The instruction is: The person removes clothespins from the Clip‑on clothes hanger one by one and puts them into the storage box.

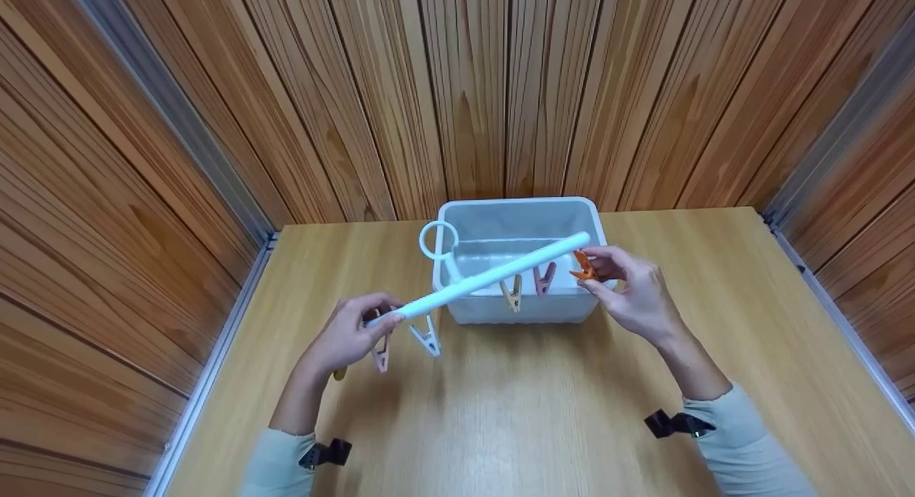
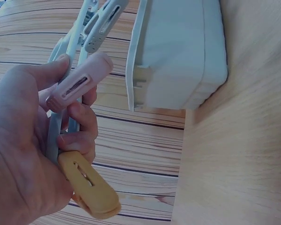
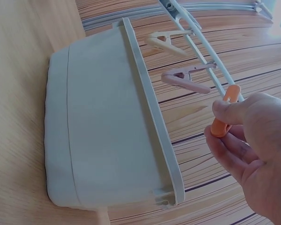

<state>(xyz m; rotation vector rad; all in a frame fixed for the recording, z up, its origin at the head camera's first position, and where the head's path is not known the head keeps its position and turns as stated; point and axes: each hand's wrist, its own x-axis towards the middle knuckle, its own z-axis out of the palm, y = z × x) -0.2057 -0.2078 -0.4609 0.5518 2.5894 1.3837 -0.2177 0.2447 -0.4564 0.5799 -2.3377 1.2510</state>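
A pale blue clip hanger (image 1: 493, 274) with a round hook (image 1: 439, 240) is held slantwise in the air, its right end higher in the head view. My left hand (image 1: 350, 334) grips its left end, with a pink clip (image 2: 82, 79) and a mustard-yellow clip (image 2: 91, 185) beside the fingers. My right hand (image 1: 632, 289) pinches an orange clip (image 1: 585, 267) between thumb and fingers, right at the hanger's other end. Between the hands hang a white clip (image 1: 427, 336), a cream clip (image 1: 512, 294) and a mauve clip (image 1: 544, 279).
Behind the hanger, a white plastic bin (image 1: 522, 309) stands on the wooden table (image 1: 500, 411), near the back wall. Wood-panelled walls (image 1: 465, 89) rise at the back and both sides, with metal rails (image 1: 214, 361) along the table's sides.
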